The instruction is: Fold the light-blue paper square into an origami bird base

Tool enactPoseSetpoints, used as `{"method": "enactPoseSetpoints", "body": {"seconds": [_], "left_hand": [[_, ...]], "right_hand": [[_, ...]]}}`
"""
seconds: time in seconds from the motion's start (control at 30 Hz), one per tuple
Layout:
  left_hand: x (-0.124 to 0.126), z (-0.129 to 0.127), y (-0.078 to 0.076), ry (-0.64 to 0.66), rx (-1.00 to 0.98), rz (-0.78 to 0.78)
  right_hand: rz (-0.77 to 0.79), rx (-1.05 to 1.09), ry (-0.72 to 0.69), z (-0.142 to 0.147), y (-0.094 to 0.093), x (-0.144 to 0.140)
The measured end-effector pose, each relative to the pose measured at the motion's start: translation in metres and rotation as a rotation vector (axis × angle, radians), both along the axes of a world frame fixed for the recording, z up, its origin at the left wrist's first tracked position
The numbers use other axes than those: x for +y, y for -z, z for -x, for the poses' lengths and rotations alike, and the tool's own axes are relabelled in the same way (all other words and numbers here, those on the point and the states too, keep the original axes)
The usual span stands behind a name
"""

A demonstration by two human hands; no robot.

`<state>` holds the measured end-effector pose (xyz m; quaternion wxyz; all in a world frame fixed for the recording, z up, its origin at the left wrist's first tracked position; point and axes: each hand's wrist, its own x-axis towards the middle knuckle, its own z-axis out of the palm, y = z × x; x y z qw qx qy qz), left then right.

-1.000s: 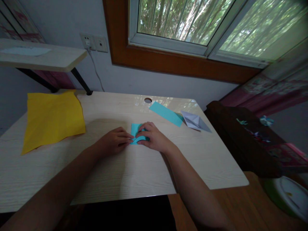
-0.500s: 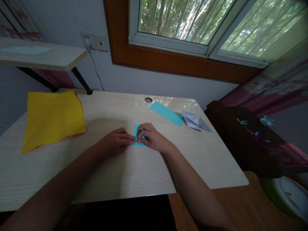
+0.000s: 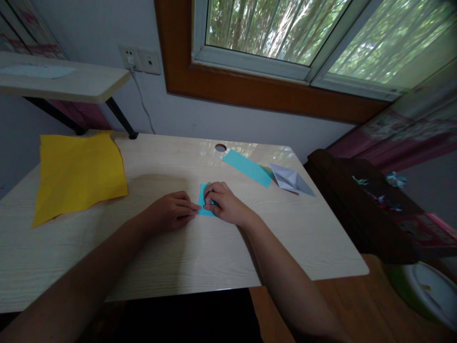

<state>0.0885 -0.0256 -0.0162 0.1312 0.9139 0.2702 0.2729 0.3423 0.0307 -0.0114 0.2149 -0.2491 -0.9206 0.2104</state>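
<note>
A small piece of light blue paper (image 3: 202, 191) lies on the table in front of me, largely covered by my right hand. My right hand (image 3: 225, 204) has its fingers curled in a pinch on the paper's middle and right part. From the left, my left hand (image 3: 175, 209) reaches in with fingers held together, its fingertips at the paper's lower left edge. The exact grip of the left fingertips is small in view, and whatever fold lies under the right fingers is hidden.
Behind my right hand lies a blue paper strip (image 3: 248, 168), beside a folded white paper shape (image 3: 291, 179). A large yellow sheet (image 3: 80, 178) covers the table's left side. A raised shelf (image 3: 96, 85) stands at the back left. The table (image 3: 285, 238) ends at the right.
My left fingertips have drawn back slightly to the left, to the edge of the blue paper. The right hand stays almost where it was.
</note>
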Motion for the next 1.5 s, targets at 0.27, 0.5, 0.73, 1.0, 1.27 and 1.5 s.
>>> {"method": "enactPoseSetpoints", "body": {"seconds": [0.27, 0.5, 0.73, 1.0, 1.27, 1.5], "left_hand": [[0.001, 0.0, 0.001, -0.021, 0.003, 0.023], [0.001, 0.002, 0.001, -0.006, 0.002, 0.036], [0.001, 0.002, 0.004, 0.036, 0.048, -0.019], [0.0, 0.001, 0.003, 0.016, 0.122, -0.042], [0.001, 0.002, 0.003, 0.04, 0.111, -0.031], [0.002, 0.001, 0.004, 0.047, 0.145, -0.081]], "right_hand": [[0.0, -0.001, 0.001, 0.001, 0.001, 0.0], [0.005, -0.001, 0.006, 0.0, -0.001, -0.001], [-0.02, 0.0, 0.006, -0.008, -0.003, 0.003], [0.003, 0.003, -0.042, -0.009, -0.002, 0.0], [-0.004, 0.005, -0.021, -0.004, 0.0, 0.0], [-0.018, 0.02, -0.01, -0.003, 0.002, -0.001]]}}
